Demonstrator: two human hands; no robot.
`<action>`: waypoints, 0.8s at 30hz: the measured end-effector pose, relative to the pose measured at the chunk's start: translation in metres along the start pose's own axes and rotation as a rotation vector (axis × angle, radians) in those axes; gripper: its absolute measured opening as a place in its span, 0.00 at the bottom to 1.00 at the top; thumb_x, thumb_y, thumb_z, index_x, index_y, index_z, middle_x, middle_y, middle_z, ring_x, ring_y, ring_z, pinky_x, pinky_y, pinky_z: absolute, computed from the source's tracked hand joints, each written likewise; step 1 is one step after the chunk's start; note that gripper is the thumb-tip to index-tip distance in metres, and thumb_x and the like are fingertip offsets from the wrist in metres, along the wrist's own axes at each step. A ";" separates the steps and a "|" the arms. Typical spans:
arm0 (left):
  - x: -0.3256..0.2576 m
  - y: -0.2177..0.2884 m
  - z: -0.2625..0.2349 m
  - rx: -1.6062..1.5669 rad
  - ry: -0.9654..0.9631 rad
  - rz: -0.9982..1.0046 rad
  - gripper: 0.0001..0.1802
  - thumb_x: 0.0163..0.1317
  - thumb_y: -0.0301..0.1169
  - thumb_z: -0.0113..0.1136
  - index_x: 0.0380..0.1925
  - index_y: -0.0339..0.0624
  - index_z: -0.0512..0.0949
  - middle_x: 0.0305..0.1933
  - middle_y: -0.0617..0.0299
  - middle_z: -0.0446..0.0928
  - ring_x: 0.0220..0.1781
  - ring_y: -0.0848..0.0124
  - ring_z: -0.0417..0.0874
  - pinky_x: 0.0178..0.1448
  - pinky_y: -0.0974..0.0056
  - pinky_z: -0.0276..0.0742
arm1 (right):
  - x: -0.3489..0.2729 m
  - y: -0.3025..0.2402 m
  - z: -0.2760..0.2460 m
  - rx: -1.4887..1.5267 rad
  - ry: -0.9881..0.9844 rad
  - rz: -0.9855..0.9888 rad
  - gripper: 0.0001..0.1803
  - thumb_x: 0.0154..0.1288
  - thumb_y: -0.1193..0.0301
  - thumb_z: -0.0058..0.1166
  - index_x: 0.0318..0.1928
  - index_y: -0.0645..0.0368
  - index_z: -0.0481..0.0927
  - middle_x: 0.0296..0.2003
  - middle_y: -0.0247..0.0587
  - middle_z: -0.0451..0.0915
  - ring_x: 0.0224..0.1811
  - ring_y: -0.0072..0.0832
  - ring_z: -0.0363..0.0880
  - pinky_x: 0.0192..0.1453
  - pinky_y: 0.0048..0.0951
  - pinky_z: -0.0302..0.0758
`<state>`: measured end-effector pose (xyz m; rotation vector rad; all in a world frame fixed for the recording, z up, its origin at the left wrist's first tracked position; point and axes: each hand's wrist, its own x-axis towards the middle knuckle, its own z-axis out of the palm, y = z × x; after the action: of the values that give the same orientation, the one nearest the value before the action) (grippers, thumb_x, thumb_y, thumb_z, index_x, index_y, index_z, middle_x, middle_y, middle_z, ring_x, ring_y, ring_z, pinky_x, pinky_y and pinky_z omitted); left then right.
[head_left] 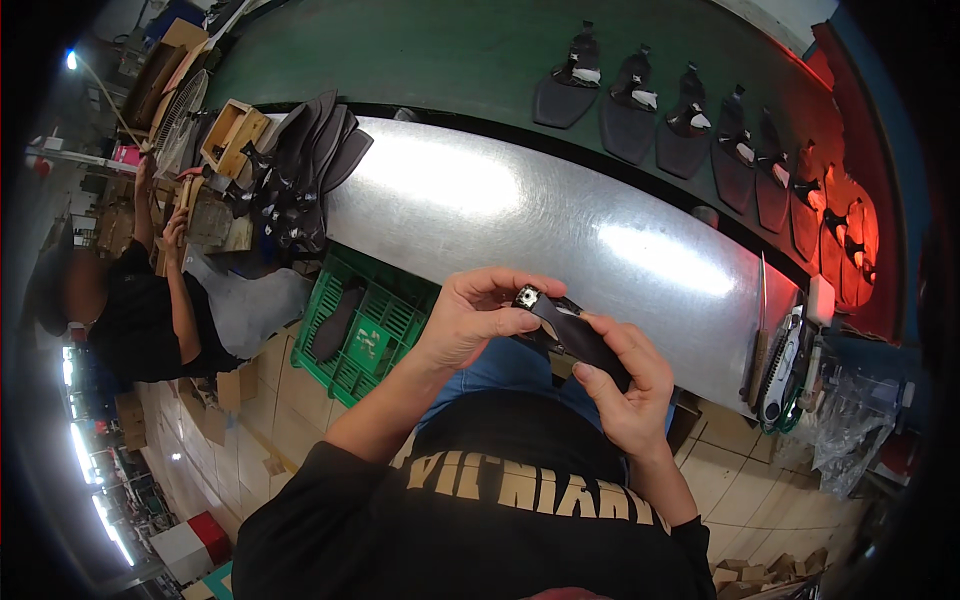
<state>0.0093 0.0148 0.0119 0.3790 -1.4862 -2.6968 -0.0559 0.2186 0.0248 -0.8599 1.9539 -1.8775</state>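
We note both hands raised in front of the chest, just short of the near edge of the metal worktable. Our left hand is curled closed, thumb and forefinger pinching the upper end of a black strap piece where a small square silvery buckle sits. Our right hand is closed round the lower end of the same strap, thumb on top, fingers wrapped beneath. The strap reads as smooth, matt, dark material, narrow and slightly bent.

The worktable is brushed sheet metal with bright glare patches. Behind it, a dark green conveyor belt carries a row of black sandal soles with straps attached, the far-right ones lit red. A stack of dark flat soles lies at the table's left end.

A green plastic lattice crate on the tiled floor holds one dark sole. A small wooden box stands by the co-worker; its contents we cannot tell.
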 end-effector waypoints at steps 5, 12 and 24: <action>-0.001 -0.001 0.000 0.075 -0.024 0.022 0.20 0.48 0.16 0.65 0.45 0.36 0.81 0.51 0.43 0.79 0.53 0.60 0.82 0.58 0.58 0.79 | 0.003 -0.007 -0.005 -0.116 -0.032 -0.051 0.24 0.51 0.84 0.60 0.52 0.65 0.79 0.36 0.45 0.80 0.35 0.28 0.79 0.41 0.24 0.73; 0.001 -0.007 -0.007 0.233 -0.153 0.179 0.20 0.48 0.14 0.64 0.44 0.35 0.82 0.52 0.40 0.78 0.53 0.57 0.82 0.55 0.59 0.80 | 0.005 -0.012 -0.009 -0.195 -0.072 -0.047 0.24 0.49 0.83 0.61 0.51 0.64 0.79 0.33 0.45 0.79 0.33 0.33 0.79 0.37 0.27 0.74; 0.005 -0.003 -0.004 0.322 -0.239 0.219 0.23 0.43 0.10 0.55 0.41 0.36 0.84 0.50 0.41 0.80 0.53 0.58 0.83 0.56 0.62 0.79 | 0.009 -0.016 -0.012 -0.427 -0.091 -0.206 0.23 0.47 0.79 0.63 0.49 0.62 0.79 0.33 0.44 0.79 0.33 0.39 0.79 0.38 0.34 0.75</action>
<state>0.0056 0.0123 0.0060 -0.1001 -1.9051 -2.4019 -0.0670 0.2236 0.0433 -1.2844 2.3238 -1.5024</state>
